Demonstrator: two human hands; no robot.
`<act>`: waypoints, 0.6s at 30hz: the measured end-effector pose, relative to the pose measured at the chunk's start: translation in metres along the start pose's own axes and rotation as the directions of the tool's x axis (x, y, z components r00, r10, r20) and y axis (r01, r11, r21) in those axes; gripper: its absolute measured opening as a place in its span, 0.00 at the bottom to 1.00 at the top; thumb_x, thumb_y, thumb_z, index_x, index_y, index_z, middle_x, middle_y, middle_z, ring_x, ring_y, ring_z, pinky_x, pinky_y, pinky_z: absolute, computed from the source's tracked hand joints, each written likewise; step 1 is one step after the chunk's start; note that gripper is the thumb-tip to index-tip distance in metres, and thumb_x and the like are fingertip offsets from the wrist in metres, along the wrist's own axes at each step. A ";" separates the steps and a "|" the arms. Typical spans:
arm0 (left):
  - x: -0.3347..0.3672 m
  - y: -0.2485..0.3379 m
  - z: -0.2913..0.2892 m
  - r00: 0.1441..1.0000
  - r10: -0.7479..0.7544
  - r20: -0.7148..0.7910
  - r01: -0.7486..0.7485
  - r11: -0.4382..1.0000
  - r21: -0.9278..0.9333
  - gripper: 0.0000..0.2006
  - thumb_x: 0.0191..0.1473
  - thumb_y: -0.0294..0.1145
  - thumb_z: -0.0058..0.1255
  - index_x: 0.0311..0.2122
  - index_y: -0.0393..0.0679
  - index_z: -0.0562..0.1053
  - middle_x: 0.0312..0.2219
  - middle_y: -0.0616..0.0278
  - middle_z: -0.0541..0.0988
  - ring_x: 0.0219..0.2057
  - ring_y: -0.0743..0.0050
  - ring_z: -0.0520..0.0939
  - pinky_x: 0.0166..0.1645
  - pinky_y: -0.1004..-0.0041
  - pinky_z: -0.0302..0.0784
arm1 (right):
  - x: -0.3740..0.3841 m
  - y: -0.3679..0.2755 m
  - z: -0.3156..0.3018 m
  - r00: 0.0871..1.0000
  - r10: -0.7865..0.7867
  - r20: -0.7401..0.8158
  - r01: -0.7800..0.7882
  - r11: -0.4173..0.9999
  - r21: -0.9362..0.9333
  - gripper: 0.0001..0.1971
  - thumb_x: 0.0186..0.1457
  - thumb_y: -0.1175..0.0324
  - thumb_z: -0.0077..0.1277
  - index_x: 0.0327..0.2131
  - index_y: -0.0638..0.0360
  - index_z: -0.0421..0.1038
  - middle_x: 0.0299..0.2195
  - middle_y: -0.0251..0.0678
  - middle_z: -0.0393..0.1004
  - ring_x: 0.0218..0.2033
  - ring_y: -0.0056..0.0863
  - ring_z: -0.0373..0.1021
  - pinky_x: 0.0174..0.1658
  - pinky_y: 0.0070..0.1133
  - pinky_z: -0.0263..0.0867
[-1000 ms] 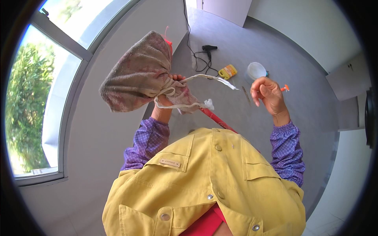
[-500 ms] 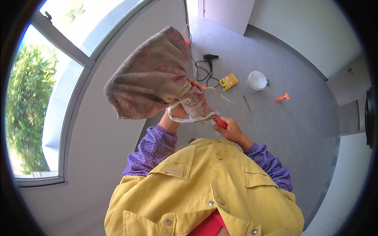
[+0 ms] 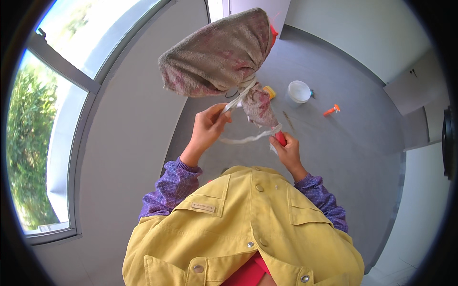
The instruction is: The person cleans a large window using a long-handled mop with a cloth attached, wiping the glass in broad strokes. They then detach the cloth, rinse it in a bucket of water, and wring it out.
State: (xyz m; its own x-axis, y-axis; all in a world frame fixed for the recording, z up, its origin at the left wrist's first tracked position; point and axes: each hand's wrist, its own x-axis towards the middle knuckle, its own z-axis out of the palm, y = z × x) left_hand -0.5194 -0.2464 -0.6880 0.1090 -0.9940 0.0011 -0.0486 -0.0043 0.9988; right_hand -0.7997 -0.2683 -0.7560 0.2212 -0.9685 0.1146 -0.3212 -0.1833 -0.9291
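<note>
Above both hands, a worn grey-pink towel bundle (image 3: 222, 52) is tied round a red stick (image 3: 281, 138). Her left hand (image 3: 207, 128) pinches the white cloth strip (image 3: 245, 138) just below the bundle; her right hand (image 3: 286, 152) grips the stick lower down. On the grey floor (image 3: 343, 143) sit a white bucket (image 3: 299, 91) and an orange tool (image 3: 331, 110).

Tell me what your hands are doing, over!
Left hand pinching the white cord. Right hand gripping the red handle. Towel bundle tied on top, raised. Nothing blocking.
</note>
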 end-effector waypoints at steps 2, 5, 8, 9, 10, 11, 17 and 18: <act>0.000 0.007 0.007 0.977 0.202 -0.069 -0.184 0.959 0.214 0.11 0.58 0.32 0.55 0.42 0.36 0.77 0.27 0.65 0.79 0.24 0.86 0.73 0.26 0.80 0.69 | 0.001 0.004 -0.003 0.996 -0.007 -0.088 0.003 0.999 -0.045 0.16 0.53 0.60 0.62 0.26 0.64 0.71 0.16 0.29 0.66 0.20 0.16 0.59 0.24 0.20 0.59; 0.005 0.015 0.013 0.805 0.592 -0.022 -0.495 0.692 0.525 0.08 0.57 0.31 0.56 0.37 0.35 0.76 0.23 0.64 0.77 0.22 0.85 0.73 0.26 0.79 0.69 | -0.002 0.016 -0.005 0.981 -0.011 -0.193 -0.015 0.991 -0.136 0.16 0.51 0.59 0.63 0.25 0.62 0.71 0.15 0.33 0.67 0.17 0.20 0.60 0.23 0.22 0.59; 0.006 0.035 0.017 0.795 0.606 0.023 -0.538 0.687 0.488 0.07 0.57 0.30 0.56 0.33 0.36 0.75 0.19 0.64 0.76 0.19 0.82 0.73 0.26 0.79 0.69 | -0.005 0.017 -0.011 0.960 -0.021 -0.278 -0.066 0.952 -0.297 0.16 0.49 0.57 0.64 0.25 0.59 0.72 0.16 0.36 0.69 0.16 0.29 0.65 0.23 0.25 0.61; 0.000 0.046 0.021 0.908 0.420 0.008 -0.397 0.852 0.343 0.07 0.57 0.30 0.56 0.32 0.36 0.74 0.19 0.64 0.75 0.19 0.81 0.74 0.26 0.78 0.69 | -0.006 0.015 -0.012 0.951 -0.024 -0.307 -0.088 0.934 -0.347 0.16 0.48 0.56 0.65 0.25 0.58 0.72 0.16 0.37 0.70 0.17 0.33 0.67 0.23 0.26 0.62; -0.003 0.057 0.024 0.977 0.212 0.029 -0.214 0.958 0.190 0.07 0.57 0.29 0.56 0.31 0.36 0.74 0.18 0.64 0.75 0.19 0.80 0.74 0.26 0.78 0.70 | -0.007 0.014 -0.014 0.942 -0.029 -0.335 -0.112 0.912 -0.394 0.17 0.47 0.55 0.65 0.25 0.57 0.72 0.16 0.38 0.71 0.17 0.36 0.69 0.23 0.28 0.63; -0.002 0.068 0.024 0.987 0.154 0.035 -0.157 0.977 0.144 0.07 0.57 0.30 0.55 0.32 0.36 0.74 0.17 0.62 0.73 0.18 0.79 0.73 0.25 0.77 0.69 | -0.007 0.012 -0.017 0.945 -0.044 -0.324 -0.101 0.904 -0.416 0.17 0.46 0.55 0.65 0.25 0.57 0.72 0.17 0.38 0.72 0.18 0.38 0.70 0.23 0.29 0.64; 0.041 0.128 0.011 0.827 0.471 0.307 -0.555 0.592 0.585 0.07 0.56 0.31 0.52 0.32 0.39 0.76 0.21 0.54 0.76 0.22 0.60 0.78 0.28 0.68 0.73 | -0.021 0.027 -0.042 0.929 -0.278 -0.245 0.066 0.776 -0.628 0.16 0.40 0.59 0.68 0.28 0.54 0.73 0.23 0.35 0.76 0.23 0.39 0.73 0.26 0.31 0.65; 0.052 0.132 0.008 0.771 0.519 0.369 -0.623 0.493 0.608 0.07 0.56 0.32 0.51 0.32 0.40 0.77 0.23 0.53 0.78 0.24 0.56 0.79 0.29 0.66 0.74 | -0.023 0.030 -0.047 0.913 -0.347 -0.214 0.118 0.727 -0.676 0.16 0.38 0.60 0.69 0.29 0.53 0.73 0.24 0.34 0.76 0.23 0.38 0.73 0.26 0.30 0.65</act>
State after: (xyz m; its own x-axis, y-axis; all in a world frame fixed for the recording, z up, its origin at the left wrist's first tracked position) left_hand -0.5277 -0.2998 -0.5563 -0.3080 -0.8090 0.5007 -0.6956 0.5505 0.4616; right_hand -0.8579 -0.2598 -0.7697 0.1162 -0.8569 0.5022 -0.8301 -0.3615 -0.4247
